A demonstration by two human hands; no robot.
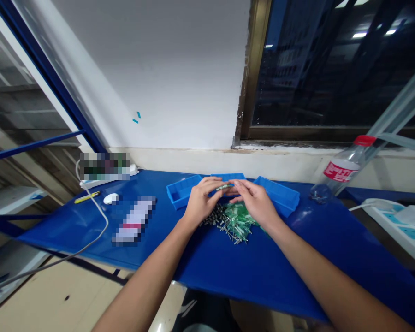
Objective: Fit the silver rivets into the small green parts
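My left hand (204, 197) is curled, with small pale-green pieces (223, 187) held between its thumb and fingers. They are too small to name exactly. My right hand (255, 199) meets it fingertip to fingertip, its fingers pressed together; what they pinch, if anything, is hidden. Below both hands lies a mixed heap: dark and silver screws (224, 223) on the left and front, clear green plastic pieces (238, 219) on the right. Behind the heap are three blue bins, the left one (173, 193), the middle one (238, 176) and the right one (288, 198), partly covered by my hands.
A blue table (221, 272) carries everything. To the left are a blurred-out flat item (134, 221), a white mouse-like object (111, 198), a yellow cutter (86, 197) and a grey cable (105, 226). A red-capped plastic bottle (342, 170) stands at the right, near a white power strip (397, 221).
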